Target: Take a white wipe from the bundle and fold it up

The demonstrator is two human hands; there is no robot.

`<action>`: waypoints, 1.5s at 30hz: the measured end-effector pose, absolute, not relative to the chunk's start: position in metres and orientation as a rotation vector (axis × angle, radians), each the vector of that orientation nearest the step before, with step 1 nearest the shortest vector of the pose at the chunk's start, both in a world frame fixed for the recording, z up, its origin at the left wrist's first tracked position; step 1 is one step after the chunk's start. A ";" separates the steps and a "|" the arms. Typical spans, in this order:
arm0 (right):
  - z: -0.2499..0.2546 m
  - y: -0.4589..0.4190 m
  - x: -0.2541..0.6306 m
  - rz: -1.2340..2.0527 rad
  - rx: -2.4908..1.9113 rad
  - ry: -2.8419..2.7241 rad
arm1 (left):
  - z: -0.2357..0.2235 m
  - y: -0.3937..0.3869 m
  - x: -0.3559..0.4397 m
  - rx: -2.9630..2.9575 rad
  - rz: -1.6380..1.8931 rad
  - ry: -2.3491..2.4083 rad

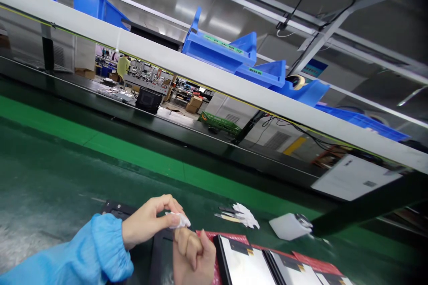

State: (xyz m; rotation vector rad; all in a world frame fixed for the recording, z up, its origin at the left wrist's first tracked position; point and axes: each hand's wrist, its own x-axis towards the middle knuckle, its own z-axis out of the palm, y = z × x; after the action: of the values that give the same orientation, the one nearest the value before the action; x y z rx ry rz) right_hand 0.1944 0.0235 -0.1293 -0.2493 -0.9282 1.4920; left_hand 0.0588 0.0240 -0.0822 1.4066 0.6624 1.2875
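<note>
My left hand (pixel 152 218), in a blue elastic-cuffed sleeve, pinches a crumpled white wipe (pixel 180 221) between thumb and fingers. Right against the wipe is my right hand (pixel 194 254), its fingers curled in and its thumb up; whether anything is inside the curl is hidden. Beneath both hands lies a dark flat panel (pixel 117 207), mostly covered by them. To the right, several white-faced, black-edged panels (pixel 245 260) rest on red bubble wrap (pixel 230 235).
Beyond the panels, white wipes (pixel 245 216) lie beside a pale-handled tool (pixel 229 218). A white plastic bottle (pixel 289 226) is farther right. A white shelf beam (pixel 214 78) crosses above the green bench (pixel 100 178), bearing blue bins (pixel 219 51). A white box (pixel 354 177) hangs at right.
</note>
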 end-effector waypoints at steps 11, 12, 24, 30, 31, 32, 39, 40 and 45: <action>-0.136 0.020 0.190 1.399 -0.264 -1.151 | -0.091 0.020 0.068 1.369 1.305 0.858; -0.135 0.020 0.190 1.398 -0.257 -1.166 | -0.089 0.020 0.067 1.333 1.290 0.820; -0.132 0.021 0.194 1.446 -0.291 -1.039 | -0.088 0.018 0.066 1.689 1.316 1.033; -0.127 0.021 0.189 1.478 -0.244 -1.119 | -0.092 0.026 0.065 1.466 1.305 0.973; -0.124 0.022 0.190 1.494 -0.222 -1.090 | -0.091 0.029 0.062 1.403 1.318 0.941; -0.120 0.023 0.191 1.519 -0.197 -1.040 | -0.088 0.031 0.059 1.342 1.337 0.920; -0.105 0.035 0.204 1.793 -0.134 -0.513 | -0.052 0.033 0.023 1.230 1.593 1.004; -0.105 0.037 0.205 1.816 -0.112 -0.474 | -0.048 0.031 0.021 1.231 1.598 1.010; -0.107 0.040 0.210 1.856 -0.064 -0.402 | -0.041 0.023 0.022 1.249 1.532 0.984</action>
State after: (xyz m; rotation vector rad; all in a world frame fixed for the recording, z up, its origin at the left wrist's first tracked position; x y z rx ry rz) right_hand 0.2101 0.0396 -0.1065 -0.0641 -0.4025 1.8560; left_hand 0.0222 0.0230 -0.0411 1.2493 0.9844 1.5325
